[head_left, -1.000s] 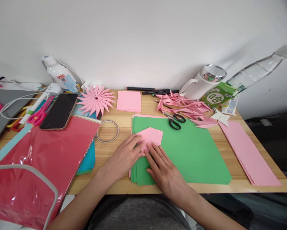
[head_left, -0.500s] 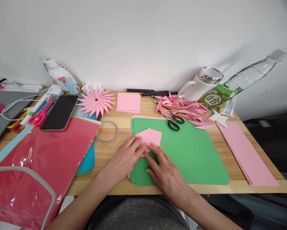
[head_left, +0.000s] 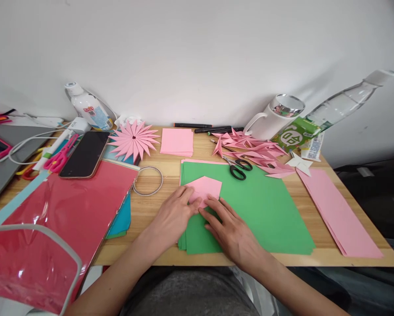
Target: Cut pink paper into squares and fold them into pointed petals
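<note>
At left, a pink paper star (head_left: 134, 147) lies on the tabletop (head_left: 141, 207). Left hand (head_left: 175, 213): fingers bent over the left side of the folded pink paper (head_left: 206, 188), grip undeterminable; paper rests on green sheets (head_left: 269, 210). Right hand (head_left: 233, 232): fingers extended, slightly apart, touching the paper's near edge. Scissors (head_left: 232, 163) lie beyond; long pink sheets (head_left: 338, 213), far right.

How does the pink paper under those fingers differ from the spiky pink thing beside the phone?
The folded paper has a plain angular outline; the spiky ornament fans into many points. The left hand and right hand touch the folded paper on green sheets, while the spiky ornament sits untouched, nearer the wall. Both are pink.
</note>
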Demonstrator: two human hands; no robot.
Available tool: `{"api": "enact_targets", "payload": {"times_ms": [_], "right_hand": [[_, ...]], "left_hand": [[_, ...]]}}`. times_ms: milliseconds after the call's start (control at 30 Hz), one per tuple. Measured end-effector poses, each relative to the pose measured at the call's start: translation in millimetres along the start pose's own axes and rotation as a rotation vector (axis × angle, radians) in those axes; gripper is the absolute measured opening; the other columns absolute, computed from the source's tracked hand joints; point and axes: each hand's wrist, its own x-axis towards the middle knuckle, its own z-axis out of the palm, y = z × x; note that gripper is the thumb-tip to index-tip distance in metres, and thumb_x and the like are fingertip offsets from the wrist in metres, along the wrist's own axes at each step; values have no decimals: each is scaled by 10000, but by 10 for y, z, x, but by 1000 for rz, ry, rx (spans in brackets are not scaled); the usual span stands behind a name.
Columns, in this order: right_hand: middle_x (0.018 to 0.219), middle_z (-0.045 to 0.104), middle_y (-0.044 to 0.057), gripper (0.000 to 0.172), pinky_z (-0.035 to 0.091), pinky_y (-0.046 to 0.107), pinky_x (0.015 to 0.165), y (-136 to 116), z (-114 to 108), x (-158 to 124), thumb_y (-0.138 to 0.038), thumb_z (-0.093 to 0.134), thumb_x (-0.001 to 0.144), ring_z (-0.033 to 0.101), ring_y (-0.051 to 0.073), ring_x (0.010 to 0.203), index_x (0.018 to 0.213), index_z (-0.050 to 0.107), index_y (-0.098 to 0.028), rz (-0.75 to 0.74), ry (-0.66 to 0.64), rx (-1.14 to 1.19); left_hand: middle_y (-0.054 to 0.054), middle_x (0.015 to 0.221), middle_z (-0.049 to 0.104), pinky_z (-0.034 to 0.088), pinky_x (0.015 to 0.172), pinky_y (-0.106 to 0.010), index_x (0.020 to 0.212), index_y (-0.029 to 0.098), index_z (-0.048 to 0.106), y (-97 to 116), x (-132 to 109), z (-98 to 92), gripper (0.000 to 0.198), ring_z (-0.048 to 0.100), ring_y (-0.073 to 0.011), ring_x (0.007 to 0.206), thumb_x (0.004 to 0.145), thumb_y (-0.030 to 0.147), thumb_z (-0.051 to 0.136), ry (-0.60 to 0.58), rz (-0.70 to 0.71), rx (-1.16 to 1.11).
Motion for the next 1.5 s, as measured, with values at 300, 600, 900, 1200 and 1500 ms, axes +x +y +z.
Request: {"api": "enact_targets", "payload": {"times_ms": [300, 600, 900, 1200, 1500], "right_hand": [[1294, 482, 143, 245, 498, 444, 940, 389, -78, -158, -184, 409, 934, 463, 274, 1233, 1113, 576, -177, 195, 64, -46], [1267, 485, 158, 303, 497, 437, 914, 452, -33, 33, -142, 394, 900, 524, 248, 1158, 1190, 475, -176, 283, 205, 145], [1146, 552, 120, 285, 536, 345, 757, 428, 12, 124, -45, 406, 877, 591, 177, 902, 1033, 591, -196, 140, 293, 218], [1057, 643, 95, 213, 495, 395, 810, 236, -169, 26, -84, 472, 899, 510, 228, 981, 1068, 577, -158, -102, 109, 142], [884, 649, 49, 102, 520, 291, 703, 81, -9, 154, -143, 498, 905, 602, 160, 816, 991, 528, -190, 84, 247, 276]], "left_hand": [[-89, 1103, 555, 456, 938, -364, 1037, 169, 607, 7, 31, -65, 232, 466, -223, 1153, 931, 241, 413, -4, 21, -17], [-159, 1248, 524, 406, 1043, -412, 1120, 131, 514, -91, -94, 115, 235, 353, -261, 1322, 890, 161, 481, 147, 152, 63], [-168, 1261, 551, 432, 1016, -409, 1265, 97, 443, -138, -78, -36, 394, 439, -255, 1267, 942, 314, 385, 152, 167, 124], [-101, 1238, 581, 431, 1010, -438, 1113, 140, 571, -171, -51, -35, 263, 378, -257, 1306, 923, 117, 391, 125, 196, 114], [-134, 1296, 546, 410, 1039, -403, 1180, 115, 556, -140, -76, -9, 300, 447, -221, 1259, 927, 157, 401, 74, 178, -26]]}}
